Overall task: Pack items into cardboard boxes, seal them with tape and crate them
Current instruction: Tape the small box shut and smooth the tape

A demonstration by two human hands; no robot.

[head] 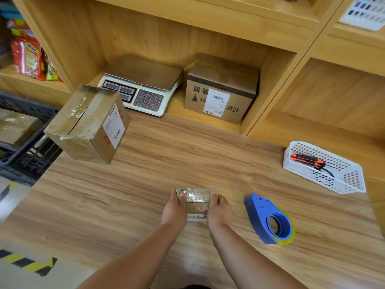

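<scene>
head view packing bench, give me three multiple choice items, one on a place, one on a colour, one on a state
1. Where does the utility knife lie?
A. in the white basket
B. on the scale
C. in the dark crate

2. What colour is the tape dispenser?
A. red
B. blue
C. green

3. How is the small taped box held?
A. by one hand
B. by no hand
C. between both hands

Answers:
1. A, its orange handle rests inside the basket.
2. B, its body is blue throughout.
3. C, the left hand and right hand grip its two ends.
</scene>
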